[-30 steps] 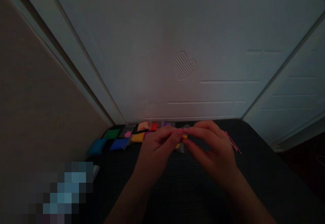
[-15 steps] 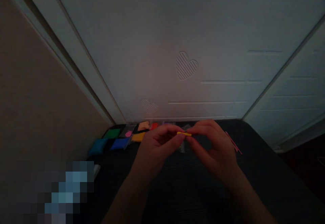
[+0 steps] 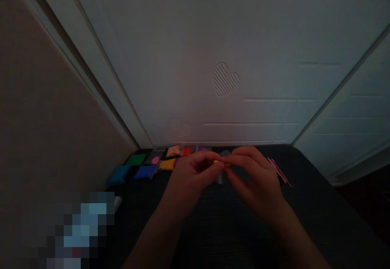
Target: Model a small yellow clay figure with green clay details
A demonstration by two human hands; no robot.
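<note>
Possibly, too firm a squeeze or tug from the fingertips could flatten or tear the small, soft-looking yellow piece, and a loose pinch could drop it on the dark wood-grained table. It looks bright, mostly hidden by fingers, its full shape unclear. The left hand and right hand nearly meet, both pinching it, near flat, coloured plastic packets.

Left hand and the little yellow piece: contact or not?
Touching. The head view shows the left hand pinching the yellow piece, which peeks out between thumb and fingertips.
</note>
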